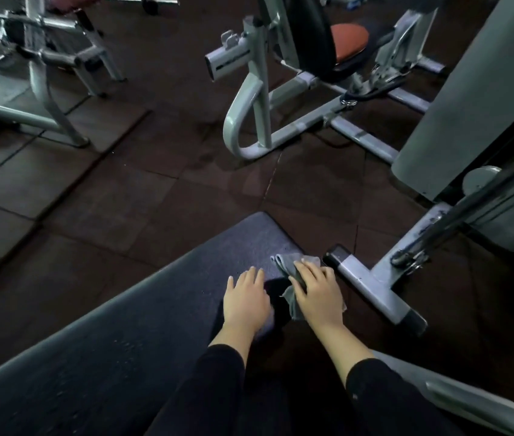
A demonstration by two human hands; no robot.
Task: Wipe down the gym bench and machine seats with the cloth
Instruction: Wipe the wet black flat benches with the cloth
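A long dark padded gym bench (142, 325) runs from the lower left up to the middle of the view. Near its far right edge lies a crumpled grey cloth (287, 265). My right hand (315, 294) presses flat on the cloth with fingers straight, covering most of it. My left hand (244, 297) rests flat on the bench pad just left of the cloth, fingers spread. Both arms wear black sleeves. An orange machine seat (348, 42) shows at the upper right.
The bench's grey steel foot (375, 287) lies on the floor right of my hands. A grey weight-stack machine (469, 105) rises on the right. White machine frames (249, 121) and another rack (45, 73) stand on dark rubber floor tiles (155, 190).
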